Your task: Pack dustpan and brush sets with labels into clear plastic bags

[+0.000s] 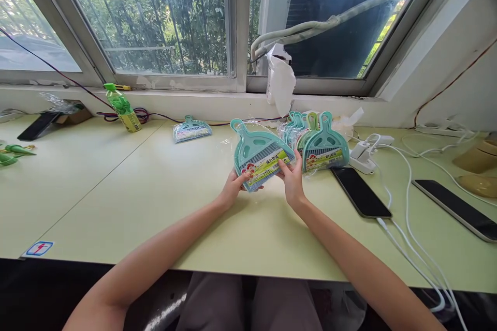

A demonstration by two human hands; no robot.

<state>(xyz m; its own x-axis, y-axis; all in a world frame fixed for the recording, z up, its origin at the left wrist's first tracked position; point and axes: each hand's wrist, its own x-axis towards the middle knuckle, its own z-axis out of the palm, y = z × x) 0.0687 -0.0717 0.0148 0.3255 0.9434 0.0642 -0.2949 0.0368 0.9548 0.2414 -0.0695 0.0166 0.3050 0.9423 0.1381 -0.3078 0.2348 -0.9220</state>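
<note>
Between both hands, a little above the table, is a teal mini dustpan and brush set [258, 152] in clear plastic with a yellow-green label. My left hand [234, 186] grips its lower left corner, thumb on the front. My right hand [292, 178] holds its right edge, thumb over the label. Just behind and right of my right hand stands a row of similar wrapped dustpan sets [326, 139], mostly teal with a green one among them. Another wrapped dustpan set [192, 129] lies flat at the back of the table, apart from the others.
On the right lie a black phone [363, 194] with a white cable, a second phone [458, 207] and a white power strip [363, 158]. A green-capped bottle [123, 108] stands tilted at the back left, beside coiled dark wire [142, 115]. Windows line the far side.
</note>
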